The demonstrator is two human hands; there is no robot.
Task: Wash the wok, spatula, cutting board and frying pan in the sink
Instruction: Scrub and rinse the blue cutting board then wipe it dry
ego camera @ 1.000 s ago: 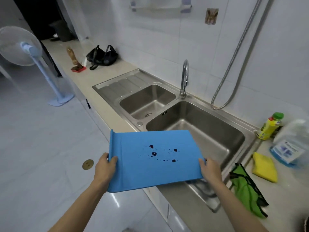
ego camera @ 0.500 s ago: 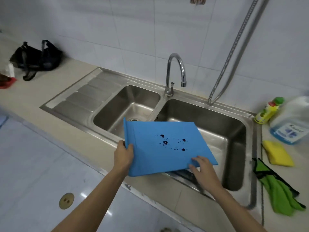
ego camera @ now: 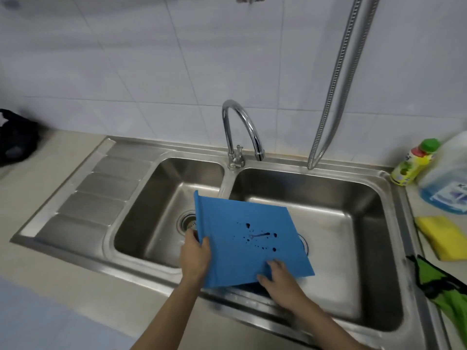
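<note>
The blue board [ego camera: 249, 238] hangs tilted over the sink [ego camera: 389, 184], across the divider between the basins, its long axis running from the near left to the far right; the left hand [ego camera: 195, 258] grips its ridged left edge, the right hand [ego camera: 279, 280] pinches the near edge; the tap [ego camera: 240, 132] stands just beyond; the label on the blue bottle [ego camera: 448, 183] is blurred, unreadable.

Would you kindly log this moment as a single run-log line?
step: cutting board into sink | left hand: grips cutting board left edge | right hand: holds near edge | board: tilted over sink | faucet: no water visible
</note>
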